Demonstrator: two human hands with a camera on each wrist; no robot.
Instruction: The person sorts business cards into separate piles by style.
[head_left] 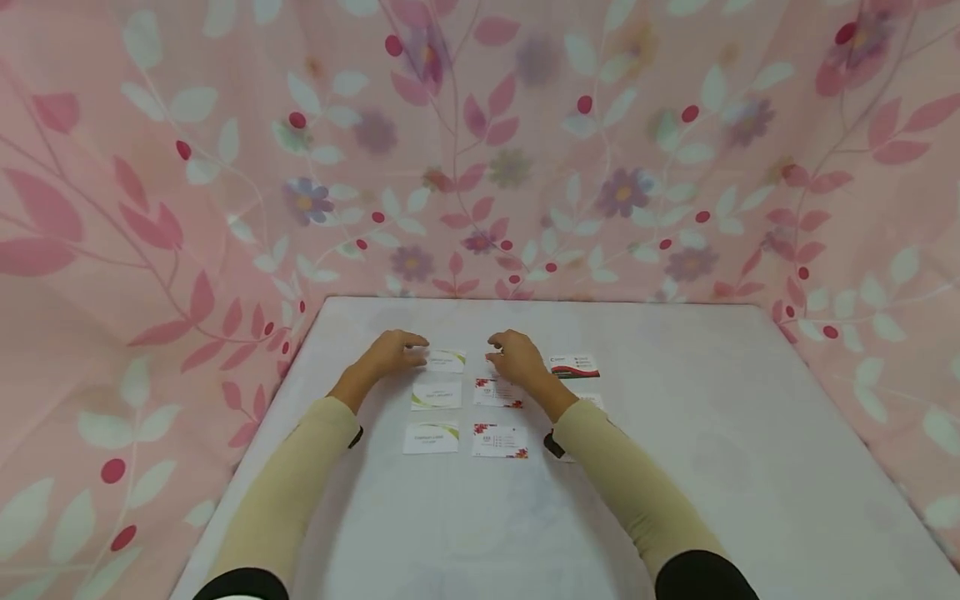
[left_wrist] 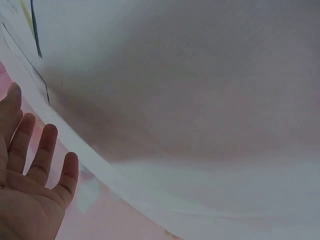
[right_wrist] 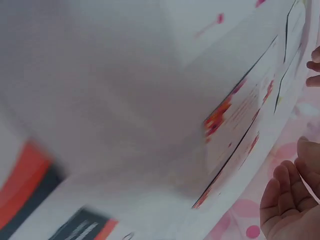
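Business cards lie in rows on the white table. My left hand is beside the far-left white card with a green curve; whether it touches the edge, I cannot tell. The left wrist view shows its fingers extended and spread, holding nothing. My right hand hovers around the far end of the middle column, just beyond a white card with red flowers. In the right wrist view its fingers are loosely bent with nothing between them. A farther floral card shows there, mostly hidden in the head view.
Nearer in the left column lie two more green-curved cards, a middle one and a near one. Another floral card is closest in the middle column. A red-and-black card heads the right column, partly covered by my right arm. Floral cloth hangs behind the table.
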